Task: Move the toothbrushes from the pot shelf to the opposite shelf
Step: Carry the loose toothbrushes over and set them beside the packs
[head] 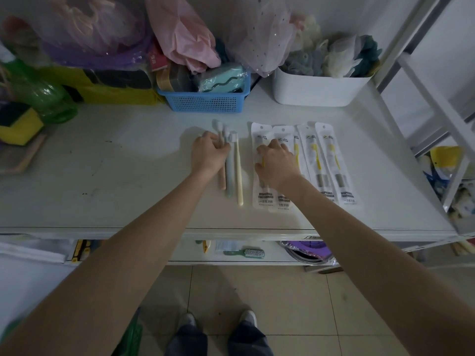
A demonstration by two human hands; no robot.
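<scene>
- Three loose toothbrushes (229, 173) and four packaged toothbrushes (303, 163) are laid in front of the blue basket (205, 101).
- Left hand (209, 156) is curled around the loose ones; right hand (277, 163) is spread on the packets.
- An arranging or placing step is judged; next, a release is needed.

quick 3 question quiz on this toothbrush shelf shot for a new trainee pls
1. How many packaged toothbrushes lie on the shelf?
2. True or false: the left hand rests on the loose toothbrushes.
3. Which container sits directly behind the loose brushes: A) blue basket B) white bin?

Key
1. Four, side by side.
2. True; the grip itself is unclear.
3. A.
The right hand lies on the leftmost packs.
</scene>
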